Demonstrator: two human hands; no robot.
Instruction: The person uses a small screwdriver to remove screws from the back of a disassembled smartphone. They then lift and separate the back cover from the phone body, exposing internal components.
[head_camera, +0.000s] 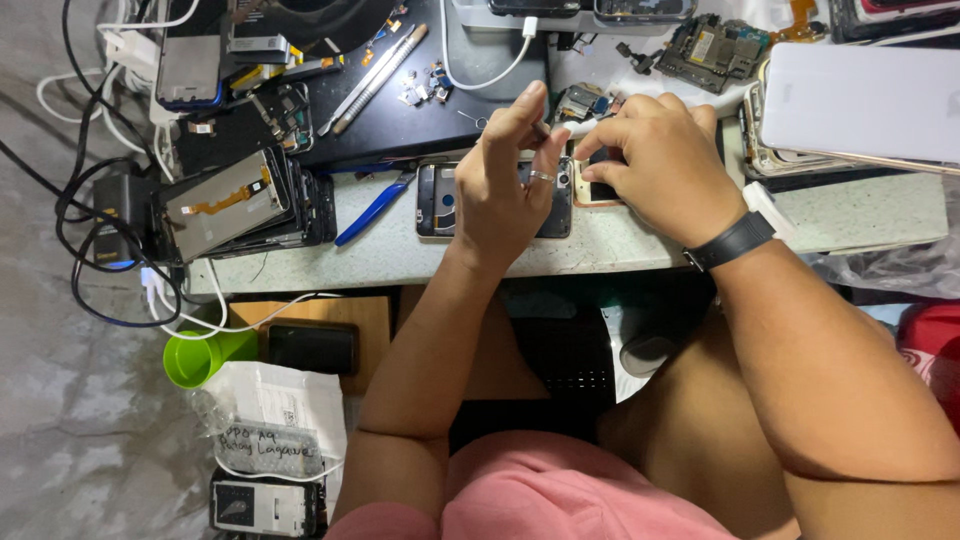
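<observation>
Tabletop (640, 250): pale stone surface, crowded with phone parts.
Black mat (420, 110): on the tabletop's far side, carrying small loose parts and two slim tools.
Stack of phone screens (235, 200): at the left edge, tilted, with black cables beside it.
Opened phone (437, 200): flat near the front edge, back removed, partly hidden under the left hand.
Left hand (505, 185): raised over the opened phone, ring on one finger, fingers pinched closed on the end of a white tool (578, 126).
Right hand (660, 165): black wristband, fingers curled closed on the same white tool, resting over a second phone (592, 190).
Blue tweezers (378, 208): left of the opened phone.
</observation>
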